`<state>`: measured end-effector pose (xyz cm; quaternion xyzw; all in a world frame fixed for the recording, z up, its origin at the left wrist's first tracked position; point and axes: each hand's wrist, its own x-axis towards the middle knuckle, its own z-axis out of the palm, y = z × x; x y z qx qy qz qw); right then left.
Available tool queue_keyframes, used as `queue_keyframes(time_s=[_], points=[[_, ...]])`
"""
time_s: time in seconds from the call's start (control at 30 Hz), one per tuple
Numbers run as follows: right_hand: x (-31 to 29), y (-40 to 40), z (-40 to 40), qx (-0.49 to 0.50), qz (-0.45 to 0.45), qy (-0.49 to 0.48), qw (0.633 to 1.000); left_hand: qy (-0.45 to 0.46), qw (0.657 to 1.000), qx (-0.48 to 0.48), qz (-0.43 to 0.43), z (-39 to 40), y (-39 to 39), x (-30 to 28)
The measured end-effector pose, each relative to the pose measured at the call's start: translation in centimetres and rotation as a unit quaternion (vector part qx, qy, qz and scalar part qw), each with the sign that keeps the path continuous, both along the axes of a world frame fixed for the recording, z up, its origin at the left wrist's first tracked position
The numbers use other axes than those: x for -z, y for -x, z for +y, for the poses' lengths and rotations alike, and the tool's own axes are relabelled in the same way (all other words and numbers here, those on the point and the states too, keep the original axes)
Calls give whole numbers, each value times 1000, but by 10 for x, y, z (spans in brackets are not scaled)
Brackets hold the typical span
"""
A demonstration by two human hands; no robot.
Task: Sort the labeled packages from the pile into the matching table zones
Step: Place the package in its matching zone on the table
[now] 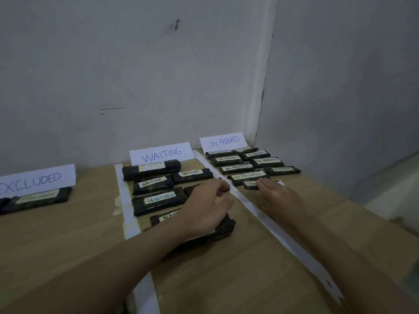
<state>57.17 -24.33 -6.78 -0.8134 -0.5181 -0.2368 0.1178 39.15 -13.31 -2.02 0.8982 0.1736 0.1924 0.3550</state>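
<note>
Right hand [277,197] lies flat, fingers straight, touching a small package [250,185] at the ON PROGRESS zone's near edge. Left hand [207,205], loosely curled, hovers over WAITING packages [156,201]. Bare counter [226,279] nearer; walls close behind.

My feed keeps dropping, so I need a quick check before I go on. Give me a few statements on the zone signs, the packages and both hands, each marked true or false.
1. The WAITING sign stands between the EXCLUDED sign and the ON PROGRESS sign. True.
2. The right hand is over the EXCLUDED zone. False: it touches a package at the near end of the ON PROGRESS zone.
3. The left hand is over the WAITING zone. True.
4. The ON PROGRESS zone holds no packages. False: several labelled packages lie there.
5. White tape strips divide the table into zones. True.
</note>
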Motion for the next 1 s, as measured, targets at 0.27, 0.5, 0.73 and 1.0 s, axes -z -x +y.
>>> queue_keyframes(time_s=[0.27,0.5,0.73,1.0], points=[[13,-37,12,26,96,111,989,-111,990,53,70,18,8,11],[4,-4,17,-72,34,15,997,-195,973,81,95,18,31,1],[-26,84,38,-200,7,-11,980,-307,940,50,144,31,102,-6],[-39,207,60,-312,33,-6,949,-353,905,-28,238,51,236,-20]])
